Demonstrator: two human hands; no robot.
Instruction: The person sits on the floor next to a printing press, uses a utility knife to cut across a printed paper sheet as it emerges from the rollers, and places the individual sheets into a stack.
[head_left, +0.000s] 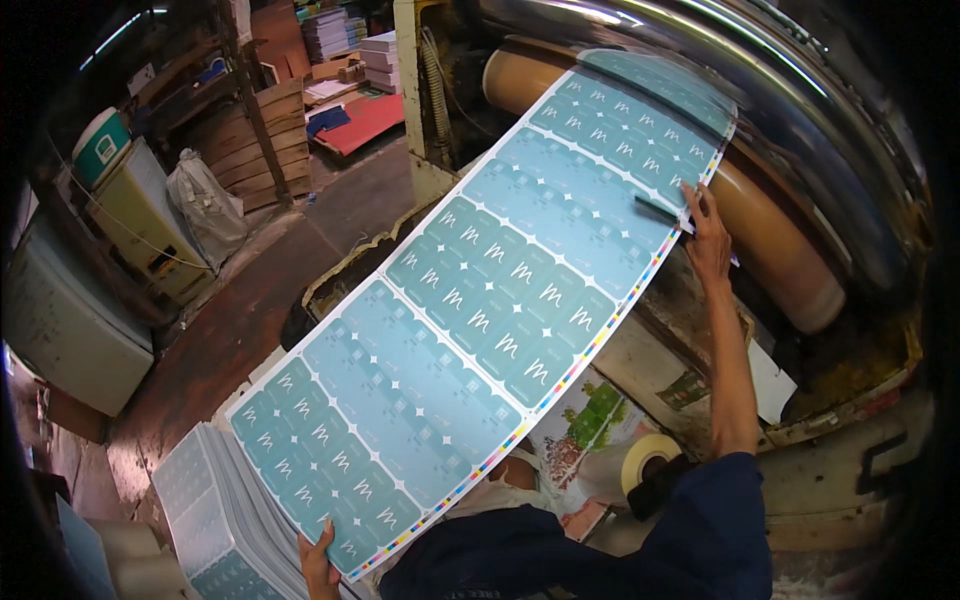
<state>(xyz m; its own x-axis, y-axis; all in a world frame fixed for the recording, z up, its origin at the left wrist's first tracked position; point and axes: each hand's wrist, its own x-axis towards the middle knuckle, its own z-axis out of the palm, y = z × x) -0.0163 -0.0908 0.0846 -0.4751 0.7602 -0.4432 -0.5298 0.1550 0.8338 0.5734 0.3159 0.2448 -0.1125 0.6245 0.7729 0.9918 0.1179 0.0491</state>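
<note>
A long printed sheet (490, 290) in teal and pale blue slants across the view, its upper end curving up onto a shiny metal roller (730, 60). At the sheet's near lower corner my left hand (318, 562) pinches the edge, thumb on top. Higher up, my right hand (708, 235) is closed at the right edge of the sheet. From its fingers a thin dark blade-like tool (655, 209) juts over the print; its exact kind is unclear. Beside my left hand stands a thick stack of printed sheets (215, 510).
Brown rollers (770, 235) run beneath the metal one. A roll of clear film (640, 465) lies near my right arm. To the left stand a metal cabinet (150, 220), a green and white cooler (102, 148) and a pale sack (205, 200). Paper stacks (380, 60) sit farther back.
</note>
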